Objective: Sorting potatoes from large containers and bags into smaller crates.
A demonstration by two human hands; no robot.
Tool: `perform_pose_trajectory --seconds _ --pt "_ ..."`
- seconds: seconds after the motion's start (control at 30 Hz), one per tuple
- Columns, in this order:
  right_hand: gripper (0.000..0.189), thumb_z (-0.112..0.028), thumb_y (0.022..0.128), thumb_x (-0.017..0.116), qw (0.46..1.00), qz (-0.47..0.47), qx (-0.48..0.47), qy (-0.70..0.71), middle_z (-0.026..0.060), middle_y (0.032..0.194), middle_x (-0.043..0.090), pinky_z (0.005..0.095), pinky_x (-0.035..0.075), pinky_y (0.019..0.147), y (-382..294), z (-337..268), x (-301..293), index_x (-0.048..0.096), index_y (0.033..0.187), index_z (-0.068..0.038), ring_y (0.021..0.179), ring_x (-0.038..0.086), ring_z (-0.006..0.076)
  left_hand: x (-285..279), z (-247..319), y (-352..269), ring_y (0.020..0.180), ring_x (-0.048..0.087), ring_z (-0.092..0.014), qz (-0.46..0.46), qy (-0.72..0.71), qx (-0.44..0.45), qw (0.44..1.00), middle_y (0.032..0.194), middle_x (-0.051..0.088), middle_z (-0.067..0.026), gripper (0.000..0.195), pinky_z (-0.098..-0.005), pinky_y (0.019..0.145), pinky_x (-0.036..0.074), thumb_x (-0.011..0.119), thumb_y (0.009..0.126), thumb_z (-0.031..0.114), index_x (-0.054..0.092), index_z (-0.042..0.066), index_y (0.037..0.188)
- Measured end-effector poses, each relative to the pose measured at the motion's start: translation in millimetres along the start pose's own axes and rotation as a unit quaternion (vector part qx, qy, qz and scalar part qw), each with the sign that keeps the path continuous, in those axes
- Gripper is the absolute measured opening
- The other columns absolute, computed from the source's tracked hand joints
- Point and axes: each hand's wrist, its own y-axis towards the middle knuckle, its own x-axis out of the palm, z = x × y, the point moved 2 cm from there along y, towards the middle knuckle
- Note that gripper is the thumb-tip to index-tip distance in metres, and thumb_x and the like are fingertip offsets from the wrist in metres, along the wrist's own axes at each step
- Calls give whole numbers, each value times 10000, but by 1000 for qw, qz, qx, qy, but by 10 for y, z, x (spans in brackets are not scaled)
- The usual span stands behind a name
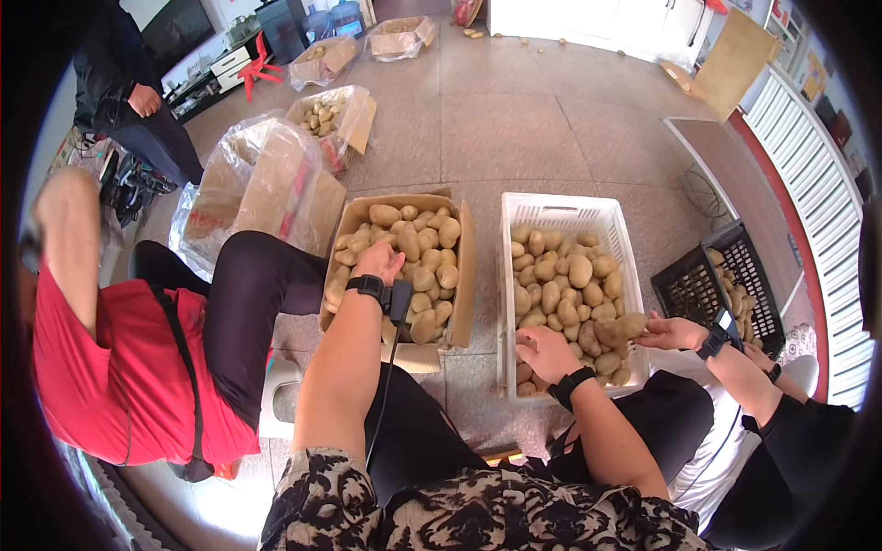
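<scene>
My left hand (381, 262) reaches over a cardboard box (470, 275) heaped with potatoes (427, 260). Its fingers point down among the potatoes, so whether they grip one is hidden. To the right stands a white plastic crate (566, 201), also well filled with potatoes (549, 296). My right hand (548, 355) is bent over the crate's near left corner, knuckles up. What lies under its fingers cannot be seen. Beside it, a co-worker's hand (667, 333) holds a potato (628, 327) above the same crate.
At left sits a person in a red shirt (151, 372), near an open plastic-lined box (258, 186). Another person (131, 96) stands behind. A black crate (761, 289) with potatoes is at right. More boxes (324, 62) and a red chair (258, 69) stand farther back.
</scene>
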Motion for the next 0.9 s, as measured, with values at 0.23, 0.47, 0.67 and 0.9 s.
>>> perform_pose_trajectory --seconds 0.23,0.47,0.67,0.9 --pt "300 -182 842 628 999 50 18 12 188 995 635 354 493 758 -14 70 -91 605 1075 5 869 633 288 178 -26 -299 903 567 -264 -64 -16 -18 998 1060 488 -114 272 -364 796 555 516 920 81 470 22 1181" --pt "235 -180 812 609 999 38 2 3 182 920 605 391 478 734 -23 47 -150 594 989 -26 821 593 347 247 -92 -360 902 580 -300 -79 -47 -48 995 1012 527 -116 221 -415 785 542 566 930 170 493 44 1096" --pt "304 -185 820 627 998 48 32 4 197 1028 603 393 487 792 -23 89 -141 596 1067 -10 893 602 350 317 -116 -538 932 569 -260 -78 -46 -47 995 1093 504 -103 285 -365 788 513 546 918 132 466 54 1180" --pt "404 -191 837 621 994 46 77 -59 226 1229 531 428 419 972 -31 197 -200 556 1187 -2 1142 495 393 447 -147 -684 980 560 -273 -106 -44 -53 992 1081 520 -90 277 -407 847 508 560 940 162 488 65 1189"
